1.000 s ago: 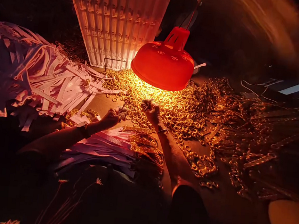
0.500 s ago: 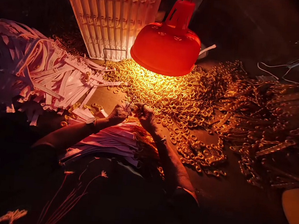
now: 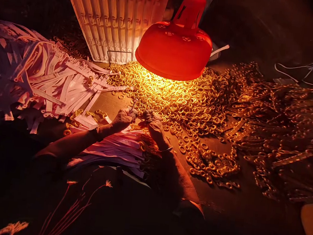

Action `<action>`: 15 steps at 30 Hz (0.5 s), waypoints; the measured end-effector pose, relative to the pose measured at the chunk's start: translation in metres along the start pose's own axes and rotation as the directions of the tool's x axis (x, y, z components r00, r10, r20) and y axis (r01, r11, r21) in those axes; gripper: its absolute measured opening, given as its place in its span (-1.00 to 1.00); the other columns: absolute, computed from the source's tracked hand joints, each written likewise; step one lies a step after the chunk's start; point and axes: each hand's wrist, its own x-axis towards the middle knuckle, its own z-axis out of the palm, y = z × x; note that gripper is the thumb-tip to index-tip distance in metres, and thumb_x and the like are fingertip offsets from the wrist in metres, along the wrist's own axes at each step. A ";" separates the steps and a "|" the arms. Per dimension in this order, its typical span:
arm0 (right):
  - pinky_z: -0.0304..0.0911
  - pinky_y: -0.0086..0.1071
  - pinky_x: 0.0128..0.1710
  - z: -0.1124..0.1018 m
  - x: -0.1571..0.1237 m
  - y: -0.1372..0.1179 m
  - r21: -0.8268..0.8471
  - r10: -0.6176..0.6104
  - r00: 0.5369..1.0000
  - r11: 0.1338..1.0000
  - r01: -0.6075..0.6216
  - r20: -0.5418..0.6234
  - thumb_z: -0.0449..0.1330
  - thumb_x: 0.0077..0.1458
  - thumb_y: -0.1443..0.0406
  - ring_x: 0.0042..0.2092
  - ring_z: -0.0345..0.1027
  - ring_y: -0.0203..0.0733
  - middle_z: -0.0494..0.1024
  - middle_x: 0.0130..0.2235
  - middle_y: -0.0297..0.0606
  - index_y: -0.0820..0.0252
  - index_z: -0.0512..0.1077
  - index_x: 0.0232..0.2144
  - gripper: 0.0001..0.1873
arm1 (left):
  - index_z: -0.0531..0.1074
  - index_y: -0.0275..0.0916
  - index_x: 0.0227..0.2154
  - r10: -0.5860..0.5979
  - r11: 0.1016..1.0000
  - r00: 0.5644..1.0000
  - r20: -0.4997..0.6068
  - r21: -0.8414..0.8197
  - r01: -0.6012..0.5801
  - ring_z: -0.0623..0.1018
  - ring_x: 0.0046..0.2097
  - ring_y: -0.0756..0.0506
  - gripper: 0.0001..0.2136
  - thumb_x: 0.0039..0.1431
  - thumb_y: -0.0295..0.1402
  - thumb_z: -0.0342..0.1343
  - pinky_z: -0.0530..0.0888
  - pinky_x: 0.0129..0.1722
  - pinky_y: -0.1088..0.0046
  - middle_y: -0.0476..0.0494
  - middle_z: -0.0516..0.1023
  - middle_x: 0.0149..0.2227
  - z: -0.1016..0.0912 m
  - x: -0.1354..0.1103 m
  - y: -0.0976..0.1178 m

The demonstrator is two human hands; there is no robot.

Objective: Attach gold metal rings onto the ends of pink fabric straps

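My left hand [image 3: 122, 119] pinches a thin metal pin [image 3: 132, 106], which points up and away from me. My right hand [image 3: 153, 123] sits just beside it, its fingers curled together over something too small to make out. Directly ahead lies a heap of loose gold rings [image 3: 171, 102]. A stack of white strips [image 3: 110, 148] lies under my forearms, and a larger pile of white strips with rings attached [image 3: 53, 75] lies to the left. A few gold rings [image 3: 77, 115] lie between my left hand and that pile.
A red perforated lamp shade [image 3: 174, 51] hangs low over the rings, in front of a ribbed white panel [image 3: 113, 18]. Tangled gold ring strands [image 3: 277, 142] spread across the right. White cables [image 3: 297, 71] lie at the upper right. Dark patterned cloth [image 3: 74, 205] fills the bottom.
My hands have come together around the pin since the oldest frame. The view has tilted, moving the lamp shade higher in the picture. Little has changed over the last half second.
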 end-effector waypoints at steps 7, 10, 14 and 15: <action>0.22 -0.42 -0.55 0.003 -0.006 -0.006 -0.112 -0.055 0.998 0.992 0.050 -0.041 0.12 0.10 -0.26 -0.56 0.28 -0.28 0.37 -0.62 -0.37 0.12 0.41 -0.37 -0.42 | 0.32 -0.27 -0.65 -0.146 0.989 0.986 0.076 0.049 0.143 0.26 -0.60 0.07 -0.79 -0.04 -0.39 0.23 0.17 -0.57 0.51 -0.01 0.34 -0.69 -0.004 0.000 0.004; 0.20 -0.43 -0.53 0.002 -0.010 -0.001 -0.200 -0.078 0.997 0.977 0.073 -0.020 0.13 0.11 -0.23 -0.53 0.28 -0.29 0.40 -0.57 -0.36 0.12 0.36 -0.42 -0.45 | 0.30 -0.26 -0.67 -0.149 0.987 0.976 0.158 0.079 0.138 0.20 -0.63 0.09 -0.78 -0.06 -0.41 0.24 0.12 -0.60 0.52 0.04 0.27 -0.72 -0.007 0.003 0.005; 0.26 -0.38 -0.45 0.005 -0.007 0.011 -0.403 -0.175 0.979 0.908 0.118 -0.108 0.08 0.21 -0.11 -0.44 0.30 -0.23 0.43 -0.50 -0.32 0.10 0.39 -0.36 -0.57 | 0.31 -0.27 -0.68 0.011 0.993 0.982 0.186 0.116 -0.033 0.19 -0.59 0.10 -0.78 -0.10 -0.44 0.25 0.11 -0.58 0.53 0.06 0.26 -0.70 -0.006 0.007 0.001; 0.29 -0.35 -0.39 0.006 -0.005 0.015 -0.432 -0.197 0.971 0.894 0.122 -0.134 0.07 0.23 -0.06 -0.39 0.32 -0.20 0.45 -0.47 -0.29 0.10 0.40 -0.33 -0.61 | 0.29 -0.27 -0.69 0.038 0.991 0.984 0.174 0.123 -0.060 0.20 -0.58 0.10 -0.77 -0.09 -0.45 0.24 0.12 -0.57 0.53 0.05 0.27 -0.69 -0.006 0.010 0.000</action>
